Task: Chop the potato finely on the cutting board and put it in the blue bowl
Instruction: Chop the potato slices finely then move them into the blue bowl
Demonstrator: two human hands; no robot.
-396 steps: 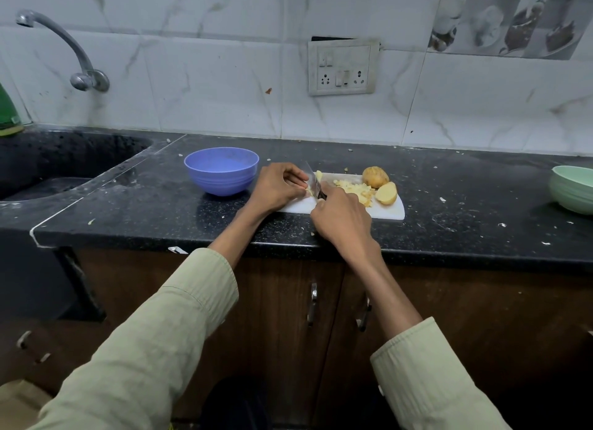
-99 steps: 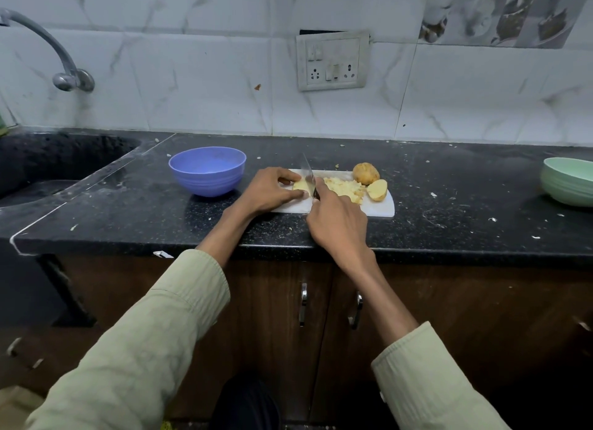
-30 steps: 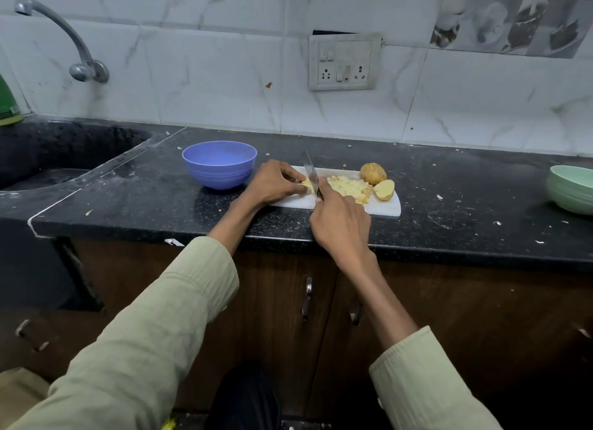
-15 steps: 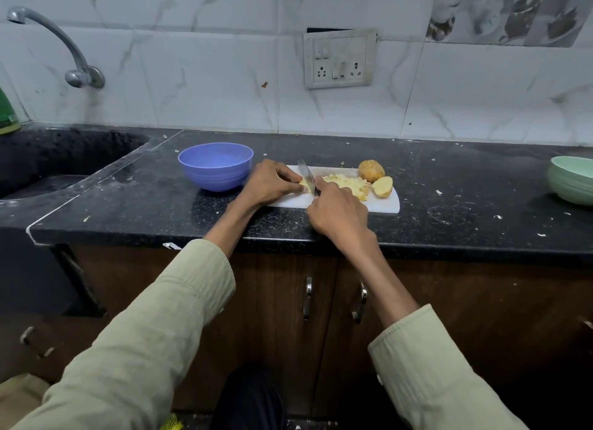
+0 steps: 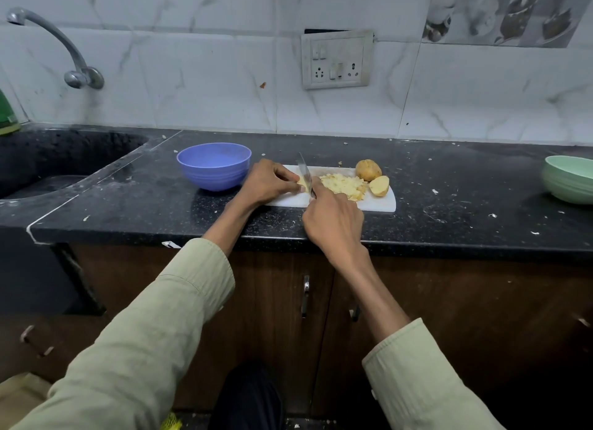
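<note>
A potato piece (image 5: 301, 183) is lying at the cutting board's (image 5: 378, 202) left end, the left hand (image 5: 268, 184) pinching it while the right hand (image 5: 333, 219) is gripping the knife (image 5: 305, 174) against it. Chopped potato (image 5: 344, 186) is sitting mid-board, the blue bowl (image 5: 213, 165) just beyond the left edge.

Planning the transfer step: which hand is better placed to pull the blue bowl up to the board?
Left. The left hand sits beside the blue bowl; the right hand holds the knife.
</note>
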